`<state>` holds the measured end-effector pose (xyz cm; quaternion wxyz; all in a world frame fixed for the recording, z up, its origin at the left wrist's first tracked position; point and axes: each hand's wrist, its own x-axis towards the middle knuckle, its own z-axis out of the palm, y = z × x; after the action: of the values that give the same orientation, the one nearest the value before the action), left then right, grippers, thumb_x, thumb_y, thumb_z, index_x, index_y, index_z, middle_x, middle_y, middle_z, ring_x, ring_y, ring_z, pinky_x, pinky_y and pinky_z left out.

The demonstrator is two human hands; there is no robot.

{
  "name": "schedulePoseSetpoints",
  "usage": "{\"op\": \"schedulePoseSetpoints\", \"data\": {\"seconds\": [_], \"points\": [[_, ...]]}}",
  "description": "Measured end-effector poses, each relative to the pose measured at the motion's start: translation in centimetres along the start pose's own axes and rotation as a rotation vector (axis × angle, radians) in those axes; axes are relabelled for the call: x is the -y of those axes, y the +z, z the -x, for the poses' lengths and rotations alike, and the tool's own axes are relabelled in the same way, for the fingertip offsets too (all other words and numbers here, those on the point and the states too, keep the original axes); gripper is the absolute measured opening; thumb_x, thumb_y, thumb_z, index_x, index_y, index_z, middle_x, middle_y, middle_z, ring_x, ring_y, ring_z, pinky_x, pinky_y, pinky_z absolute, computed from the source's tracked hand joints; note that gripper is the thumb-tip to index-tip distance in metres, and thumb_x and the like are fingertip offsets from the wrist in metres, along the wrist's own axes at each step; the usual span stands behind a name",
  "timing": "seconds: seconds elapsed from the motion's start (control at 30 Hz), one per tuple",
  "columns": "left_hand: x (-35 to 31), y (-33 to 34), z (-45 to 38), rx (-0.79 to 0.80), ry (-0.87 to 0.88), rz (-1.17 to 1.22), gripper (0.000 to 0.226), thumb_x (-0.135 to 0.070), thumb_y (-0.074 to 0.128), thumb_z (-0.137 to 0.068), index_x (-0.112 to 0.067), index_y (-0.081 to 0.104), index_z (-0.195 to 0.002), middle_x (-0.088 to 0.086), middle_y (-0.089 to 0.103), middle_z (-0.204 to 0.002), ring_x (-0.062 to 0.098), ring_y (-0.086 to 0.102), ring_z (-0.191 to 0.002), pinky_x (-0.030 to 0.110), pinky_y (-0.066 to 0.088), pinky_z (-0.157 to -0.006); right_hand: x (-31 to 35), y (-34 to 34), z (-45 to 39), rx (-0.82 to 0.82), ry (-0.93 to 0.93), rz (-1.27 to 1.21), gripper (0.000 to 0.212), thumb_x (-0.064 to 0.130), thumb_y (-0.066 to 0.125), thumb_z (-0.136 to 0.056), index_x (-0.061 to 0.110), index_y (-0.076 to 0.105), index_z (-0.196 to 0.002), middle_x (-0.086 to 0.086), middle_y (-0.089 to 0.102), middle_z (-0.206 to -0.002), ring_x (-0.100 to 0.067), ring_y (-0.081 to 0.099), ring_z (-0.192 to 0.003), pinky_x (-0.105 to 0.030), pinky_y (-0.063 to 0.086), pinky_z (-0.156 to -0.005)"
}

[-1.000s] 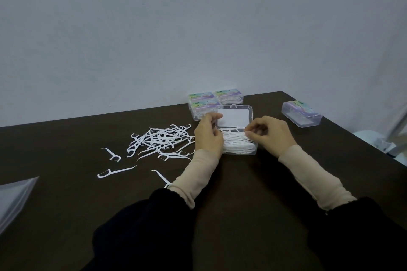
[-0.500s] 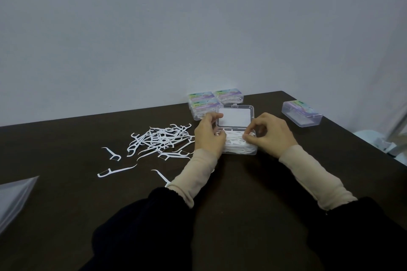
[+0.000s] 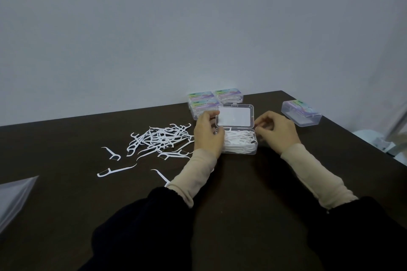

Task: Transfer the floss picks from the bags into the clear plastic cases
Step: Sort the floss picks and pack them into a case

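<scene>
A clear plastic case (image 3: 255, 146) lies open on the dark table, its lid (image 3: 234, 115) tilted up at the back. White floss picks (image 3: 239, 141) fill its base. My left hand (image 3: 208, 135) grips the case's left end, thumb on the lid's left edge. My right hand (image 3: 278, 130) sits at the case's right end, curled fingertips pinching its edge near the lid corner. A loose pile of floss picks (image 3: 158, 138) lies just left of my left hand, with a few strays (image 3: 114, 170) nearer me.
Three closed, labelled cases (image 3: 206, 103) sit behind the open one by the wall. Another closed case (image 3: 301, 112) stands at the far right. A clear bag (image 3: 13, 198) lies at the left edge. The table's right edge (image 3: 361, 141) runs diagonally close to my right arm.
My right hand has drawn off the picks in the case to its right edge. My left hand has stayed at the left end of the case.
</scene>
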<state>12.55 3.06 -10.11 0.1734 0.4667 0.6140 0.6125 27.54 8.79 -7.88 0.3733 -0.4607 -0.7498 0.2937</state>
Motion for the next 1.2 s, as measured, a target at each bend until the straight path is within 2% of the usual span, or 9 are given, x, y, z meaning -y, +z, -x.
{"op": "schedulePoseSetpoints", "data": {"seconds": [0.17, 0.33, 0.4, 0.47, 0.57, 0.63, 0.73, 1.0, 1.2], "points": [[-0.6, 0.1, -0.2, -0.017, -0.173, 0.189, 0.049, 0.014, 0.037, -0.086, -0.003, 0.042, -0.131, 0.011, 0.048, -0.13, 0.019, 0.049, -0.117, 0.026, 0.04, -0.1, -0.2, 0.0, -0.2, 0.128, 0.143, -0.161, 0.016, 0.008, 0.055, -0.089, 0.013, 0.062, -0.102, -0.005, 0.061, -0.105, -0.018, 0.061, -0.094, -0.019, 0.052, -0.068], [-1.1, -0.3, -0.6, -0.037, -0.296, 0.377, 0.051, 0.014, 0.036, -0.086, -0.006, 0.042, -0.133, 0.004, 0.053, -0.105, 0.02, 0.051, -0.104, 0.034, 0.041, -0.096, -0.4, 0.2, -0.5, 0.087, 0.227, -0.357, 0.018, 0.012, 0.051, -0.093, 0.016, 0.052, -0.111, -0.007, 0.061, -0.109, -0.02, 0.06, -0.103, -0.032, 0.052, -0.086], [-1.0, -0.5, -0.7, -0.007, -0.288, 0.356, 0.039, 0.004, 0.043, -0.089, -0.012, 0.052, -0.124, 0.002, 0.056, -0.105, 0.02, 0.051, -0.106, 0.037, 0.039, -0.103, -0.4, 0.3, -0.7, 0.085, 0.267, -0.402, 0.026, 0.021, 0.047, -0.096, 0.017, 0.046, -0.122, -0.007, 0.059, -0.111, -0.02, 0.059, -0.102, -0.032, 0.051, -0.086], [-1.0, -0.6, -0.6, 0.028, -0.276, 0.311, 0.017, -0.016, 0.053, -0.086, -0.022, 0.064, -0.097, 0.009, 0.058, -0.114, 0.026, 0.053, -0.114, 0.045, 0.037, -0.106, -0.3, 0.4, -0.8, 0.105, 0.284, -0.425, 0.033, 0.032, 0.039, -0.098, 0.018, 0.046, -0.127, -0.007, 0.059, -0.111, -0.02, 0.059, -0.101, -0.031, 0.05, -0.084], [-1.1, -0.4, 0.0, 0.031, -0.257, 0.248, 0.01, -0.036, 0.061, -0.071, -0.026, 0.065, -0.071, 0.012, 0.061, -0.109, 0.028, 0.056, -0.11, 0.041, 0.042, -0.101, -0.3, 0.5, -0.9, 0.122, 0.322, -0.46, 0.036, 0.043, 0.035, -0.097, 0.017, 0.054, -0.113, -0.006, 0.059, -0.108, -0.02, 0.059, -0.102, -0.033, 0.049, -0.09], [-1.3, -0.1, 0.4, 0.048, -0.196, 0.199, 0.006, -0.028, 0.067, -0.073, -0.025, 0.064, -0.07, 0.014, 0.063, -0.107, 0.028, 0.058, -0.106, 0.036, 0.044, -0.097, -0.4, 0.5, -0.9, 0.122, 0.325, -0.433, 0.029, 0.041, 0.041, -0.096, 0.017, 0.055, -0.104, -0.006, 0.059, -0.11, -0.02, 0.058, -0.103, -0.034, 0.049, -0.092], [-1.1, 0.0, 0.8, 0.098, -0.136, 0.08, 0.021, -0.008, 0.067, -0.076, -0.028, 0.061, -0.073, 0.011, 0.061, -0.11, 0.022, 0.056, -0.105, 0.037, 0.044, -0.097, -0.6, 0.4, -0.9, 0.138, 0.318, -0.37, 0.006, 0.022, 0.053, -0.092, 0.019, 0.056, -0.096, -0.005, 0.057, -0.113, -0.019, 0.055, -0.105, -0.033, 0.048, -0.091], [-1.0, 0.1, 0.9, 0.142, -0.113, -0.054, 0.032, -0.002, 0.064, -0.076, -0.015, 0.064, -0.105, 0.003, 0.056, -0.119, 0.013, 0.051, -0.109, 0.027, 0.042, -0.099, -0.8, 0.4, -0.9, 0.149, 0.305, -0.261, 0.019, 0.01, 0.054, -0.09, 0.017, 0.057, -0.108, -0.006, 0.056, -0.121, -0.021, 0.052, -0.115, -0.041, 0.044, -0.102], [-1.2, 0.0, 1.0, 0.194, -0.045, -0.143, 0.034, -0.001, 0.061, -0.079, -0.013, 0.063, -0.111, 0.004, 0.055, -0.121, 0.012, 0.051, -0.108, 0.014, 0.037, -0.09, -0.7, 0.4, -0.9, 0.163, 0.276, -0.22, 0.022, 0.007, 0.056, -0.089, 0.016, 0.055, -0.109, -0.007, 0.056, -0.122, -0.021, 0.052, -0.116, -0.04, 0.044, -0.102]]}}
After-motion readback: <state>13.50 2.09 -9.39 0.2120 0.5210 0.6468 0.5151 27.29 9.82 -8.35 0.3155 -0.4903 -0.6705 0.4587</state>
